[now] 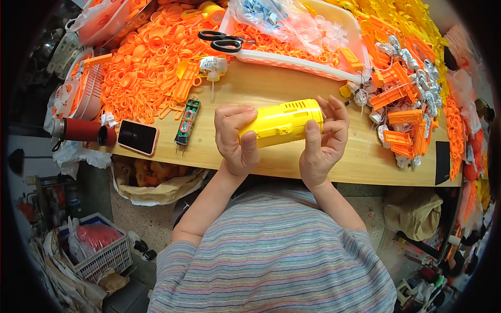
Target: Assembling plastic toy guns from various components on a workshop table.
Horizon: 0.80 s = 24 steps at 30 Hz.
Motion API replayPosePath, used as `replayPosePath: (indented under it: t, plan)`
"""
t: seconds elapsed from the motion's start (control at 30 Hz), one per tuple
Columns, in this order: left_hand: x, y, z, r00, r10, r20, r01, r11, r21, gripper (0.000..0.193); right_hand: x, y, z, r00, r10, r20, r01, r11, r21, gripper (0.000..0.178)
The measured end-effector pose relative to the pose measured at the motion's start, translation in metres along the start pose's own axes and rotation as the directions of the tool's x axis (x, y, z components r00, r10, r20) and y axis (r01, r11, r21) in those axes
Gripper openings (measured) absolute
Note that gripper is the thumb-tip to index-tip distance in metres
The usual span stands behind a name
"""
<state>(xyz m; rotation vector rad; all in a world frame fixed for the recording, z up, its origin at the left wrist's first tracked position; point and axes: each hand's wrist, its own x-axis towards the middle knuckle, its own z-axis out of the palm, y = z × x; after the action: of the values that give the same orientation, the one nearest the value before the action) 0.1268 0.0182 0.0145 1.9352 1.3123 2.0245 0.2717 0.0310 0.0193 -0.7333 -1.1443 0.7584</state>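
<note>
Between my two hands, above the front of the wooden table, is a yellow plastic housing (pixel 284 123) with slotted vents and a raised catch on its side. My left hand (pixel 236 138) wraps round its left end, thumb on the near side. At the right end, the thumb of my right hand (pixel 326 141) presses the near edge while the fingers are behind and partly raised. What is inside the housing is hidden. Left of my hands lies a slim green and black tool with a metal tip (pixel 187 122). Nearby are an orange battery-tray-like part (pixel 186 82) and a white wrapped piece (pixel 213 65).
Orange plastic rings and small parts (pixel 151 57) are heaped at the back left. A white tray (pixel 308 65) with black-handled scissors (pixel 221 41) stands at the back. Orange parts with wired motors (pixel 404 104) pile up on the right. A phone (pixel 138 137) and red flask (pixel 81 130) lie left.
</note>
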Motion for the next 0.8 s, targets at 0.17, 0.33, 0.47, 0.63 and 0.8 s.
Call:
replayPosePath:
  t: [0.17, 0.33, 0.47, 0.63, 0.8]
  plan:
    - [-0.023, 0.004, 0.012, 0.984, -0.175, -0.04, 0.167, 0.974, -0.156, 0.039, 0.008, -0.01, 0.002, 0.994, -0.107, 0.024, 0.107, 0.994, 0.0, 0.024]
    - [-0.027, 0.007, 0.015, 0.98, -0.196, -0.016, 0.19, 0.965, -0.183, 0.039, 0.008, -0.017, -0.002, 0.991, -0.127, 0.051, 0.131, 0.988, -0.081, 0.025]
    - [-0.022, 0.014, 0.013, 0.945, -0.326, 0.03, 0.326, 0.934, -0.147, 0.047, 0.009, -0.013, -0.001, 0.992, -0.113, 0.061, 0.116, 0.992, -0.052, 0.022]
    - [-0.021, 0.011, 0.01, 0.934, -0.356, 0.038, 0.358, 0.92, -0.158, 0.047, 0.017, -0.012, -0.02, 0.939, 0.07, 0.335, 0.009, 0.973, -0.23, 0.02]
    - [-0.021, 0.005, 0.013, 0.913, -0.403, 0.057, 0.403, 0.875, -0.268, 0.038, 0.01, -0.004, -0.019, 0.965, 0.133, 0.225, -0.08, 0.97, -0.231, 0.016]
